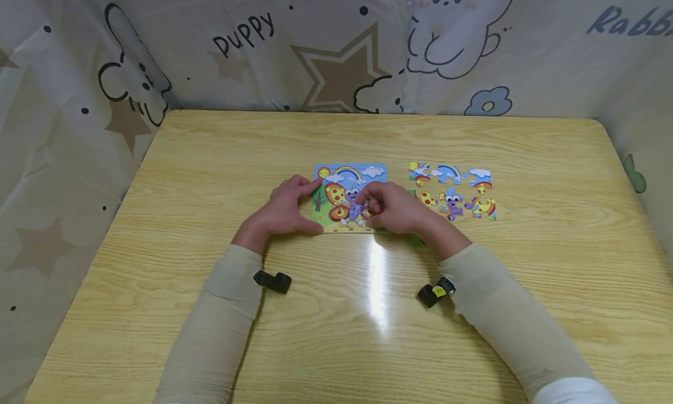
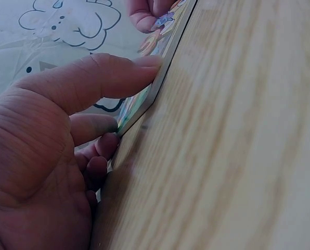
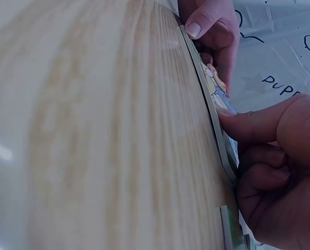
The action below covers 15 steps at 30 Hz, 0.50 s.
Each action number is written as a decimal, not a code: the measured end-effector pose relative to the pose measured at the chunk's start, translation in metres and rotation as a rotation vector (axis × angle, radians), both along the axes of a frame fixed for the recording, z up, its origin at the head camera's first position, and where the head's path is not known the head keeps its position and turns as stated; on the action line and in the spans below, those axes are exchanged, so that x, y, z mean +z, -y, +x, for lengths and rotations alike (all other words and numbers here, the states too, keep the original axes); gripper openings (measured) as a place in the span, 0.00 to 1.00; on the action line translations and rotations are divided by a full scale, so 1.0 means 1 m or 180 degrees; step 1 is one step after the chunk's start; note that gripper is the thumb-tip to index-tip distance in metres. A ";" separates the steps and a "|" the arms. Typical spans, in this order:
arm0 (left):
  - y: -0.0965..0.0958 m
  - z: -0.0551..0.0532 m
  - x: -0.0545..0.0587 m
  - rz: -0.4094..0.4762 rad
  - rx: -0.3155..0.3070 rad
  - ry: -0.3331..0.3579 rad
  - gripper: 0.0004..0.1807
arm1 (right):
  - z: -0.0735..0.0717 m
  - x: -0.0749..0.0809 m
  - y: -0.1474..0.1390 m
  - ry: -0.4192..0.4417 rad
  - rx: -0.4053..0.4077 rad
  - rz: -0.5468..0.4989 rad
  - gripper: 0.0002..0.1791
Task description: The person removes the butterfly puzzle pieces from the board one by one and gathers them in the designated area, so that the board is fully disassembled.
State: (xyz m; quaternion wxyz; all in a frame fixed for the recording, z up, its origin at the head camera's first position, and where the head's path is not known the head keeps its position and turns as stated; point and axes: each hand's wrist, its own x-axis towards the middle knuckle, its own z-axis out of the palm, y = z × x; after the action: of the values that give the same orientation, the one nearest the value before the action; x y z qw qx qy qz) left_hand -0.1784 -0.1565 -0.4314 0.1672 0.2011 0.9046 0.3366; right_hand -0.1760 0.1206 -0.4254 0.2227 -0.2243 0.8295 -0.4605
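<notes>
A butterfly puzzle board (image 1: 336, 170) lies flat on the table. My left hand (image 1: 286, 208) steadies its left side, the thumb at the front edge and the index finger near the upper left corner. In the left wrist view, the left hand's other fingers bend beside the board. My right hand (image 1: 396, 208) is over the board's right half, with curled fingers and the index and thumb tips at the butterfly's body. A purple piece (image 2: 164, 21) shows at those fingertips; its outline is partly hidden. In the right wrist view, the right thumb (image 3: 243, 125) touches the board's edge.
To the right of the board, loose puzzle pieces (image 1: 451, 175) lie in rows. A green piece (image 1: 416, 241) is partly covered by the right wrist. A printed cloth (image 1: 326, 59) hangs behind the wooden table (image 1: 326, 316). Glare marks the table's middle.
</notes>
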 end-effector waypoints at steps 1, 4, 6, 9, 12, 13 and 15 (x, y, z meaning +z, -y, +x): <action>0.000 0.000 0.000 -0.0005 0.0000 -0.0002 0.58 | 0.000 0.000 0.000 0.0026 -0.0025 -0.0031 0.16; 0.000 0.000 0.001 -0.0017 0.0010 -0.0002 0.58 | 0.001 -0.001 0.000 0.0052 -0.0065 -0.0076 0.17; 0.000 0.000 0.001 -0.0023 0.0015 0.0000 0.58 | 0.001 -0.002 -0.001 0.0049 -0.0072 -0.0088 0.17; 0.000 0.000 0.000 -0.0023 0.0015 0.0002 0.58 | 0.002 -0.001 -0.001 0.0006 -0.0086 -0.0084 0.17; -0.001 0.000 -0.001 -0.0014 0.0016 0.0007 0.58 | 0.003 0.000 -0.001 -0.0037 -0.0095 -0.0087 0.17; -0.001 0.000 -0.001 -0.0012 0.0016 0.0007 0.58 | 0.003 0.000 0.000 -0.0038 -0.0102 -0.0092 0.17; -0.001 0.000 -0.001 -0.0012 0.0014 0.0006 0.58 | 0.004 0.001 0.000 -0.0037 -0.0109 -0.0099 0.17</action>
State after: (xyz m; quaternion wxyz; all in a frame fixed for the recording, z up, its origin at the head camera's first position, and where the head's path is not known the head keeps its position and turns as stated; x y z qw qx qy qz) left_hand -0.1786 -0.1556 -0.4324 0.1676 0.1984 0.9056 0.3354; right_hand -0.1721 0.1208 -0.4244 0.2064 -0.2161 0.8273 -0.4757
